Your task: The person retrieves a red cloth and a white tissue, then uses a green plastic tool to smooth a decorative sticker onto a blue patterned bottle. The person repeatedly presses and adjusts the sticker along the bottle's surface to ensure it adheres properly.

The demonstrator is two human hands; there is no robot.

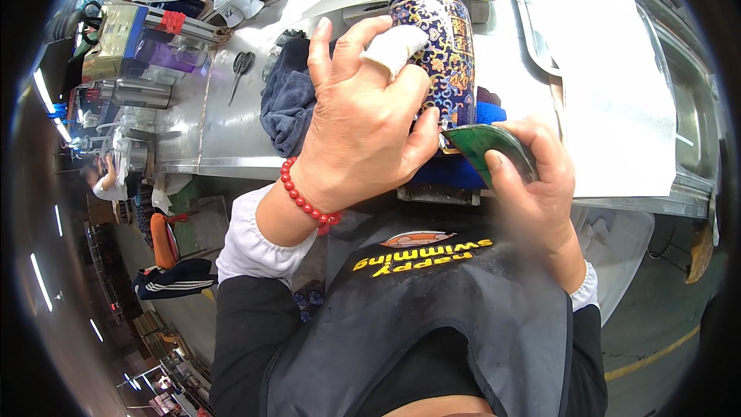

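A dark blue bottle (448,54) with gold and coloured scrollwork lies on the bench, its neck pointing away from me. My left hand (359,112) is over the bottle's left side, with a white wrap (395,48) around one finger. Its outer fingers stretch out, while thumb and index finger close together near the bottle's lower end; whatever they pinch is too small to tell. Between thumb and fingers, my right hand (544,177) grips a green flat scraper (488,147). The scraper's pointed corner reaches the bottle's lower end, close to my left thumb. Blue cloth (488,113) lies under the bottle.
A dark grey cloth (289,100) and black scissors (241,66) lie on the metal bench (231,131) to the left. A large white sheet (617,85) covers the right side. Purple and metal containers (166,54) stand far left. Another person (108,177) is farther off.
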